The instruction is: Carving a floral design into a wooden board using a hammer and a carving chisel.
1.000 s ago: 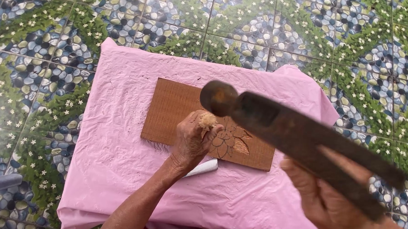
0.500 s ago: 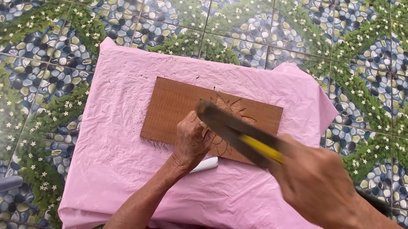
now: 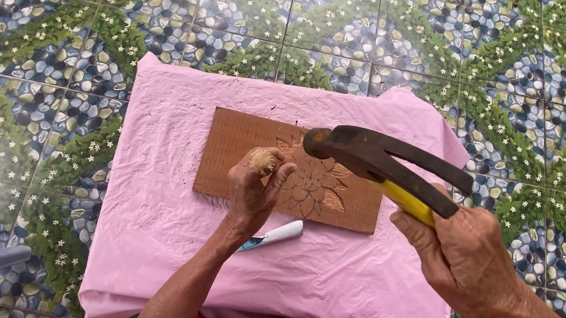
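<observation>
**Wooden carving board: hammer lifted off the chisel again**

Head view. The wooden carving board (image 3: 256, 157) lies flat on a pink cloth (image 3: 156, 236), directly under the left hand and just ahead of the right. A flower with layered petals (image 3: 315, 182) is cut into the half of the board nearer the right hand; the half beyond the left hand is plain.

The left hand (image 3: 253, 194) is closed around a chisel, whose frayed wooden butt (image 3: 262, 161) sticks up out of the fist; the blade is hidden below the hand, so where it meets the wood cannot be told. The right hand (image 3: 464, 257) is clamped on the yellow grip of a claw hammer (image 3: 377, 156). Its dark head hangs just to the right of the chisel butt and a little above it, not touching.

Half a second ago the hammer lay low across the board, right at the left hand; a second ago it was raised high toward the camera. So it has come down and risen partway, which reads as one stroke in a steady run of tapping along the flower's left edge. The left hand has hardly shifted.

Just behind the left wrist a white-handled tool (image 3: 273, 236) lies on the cloth, untouched. Patterned pebble floor tiles (image 3: 68, 61) surround everything.
</observation>
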